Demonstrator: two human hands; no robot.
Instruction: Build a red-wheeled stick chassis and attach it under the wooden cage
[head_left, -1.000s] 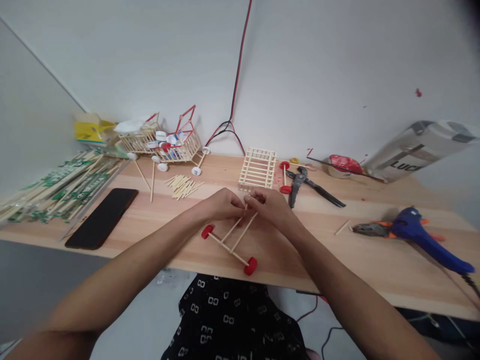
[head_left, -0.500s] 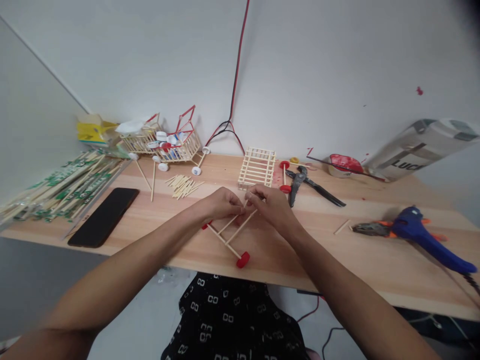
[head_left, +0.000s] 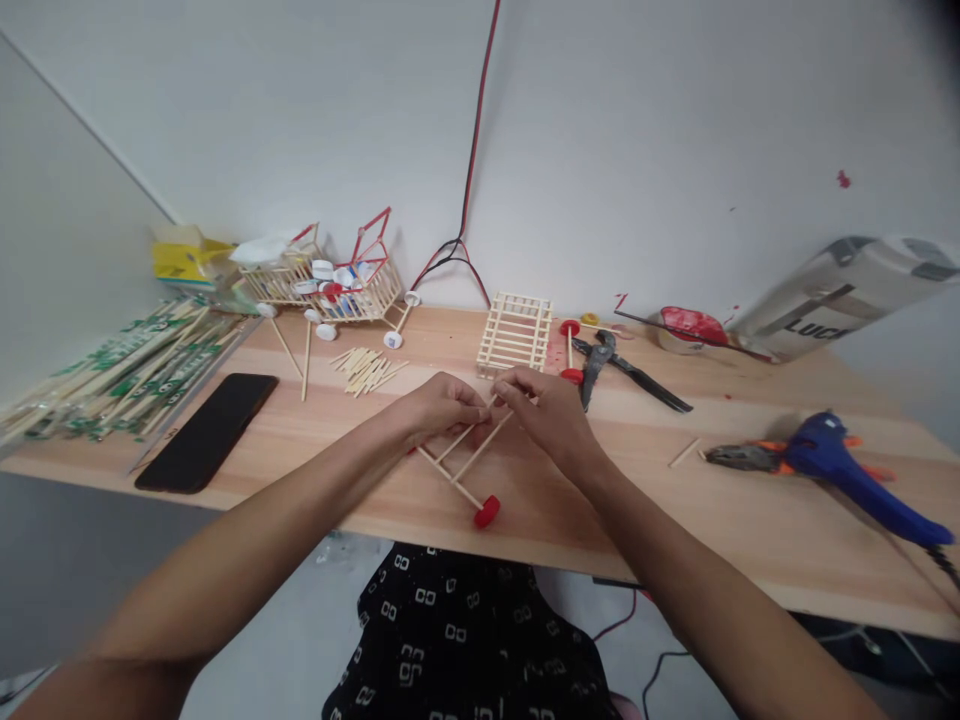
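Between my hands is a frame of thin wooden sticks, with two long sticks joined to a crossways axle. A red bottle-cap wheel sits on the axle's near end; the other end is mostly behind my left wrist. My left hand is closed, pinching the far end of the frame. Right beside it, my right hand has its fingers closed on the same far end. What exactly lies between the fingertips is partly hidden. Behind my hands stands a slatted stick basket.
At the right lie a blue glue gun, pliers and black pincers. Short cut sticks lie left of the basket. Further left are a phone, packed chopsticks and a small stick cart holding bottle caps.
The stick frame's wheel end has risen slightly, and the left red wheel is now nearly hidden behind my left wrist. Both hands keep their grip in almost the same place.
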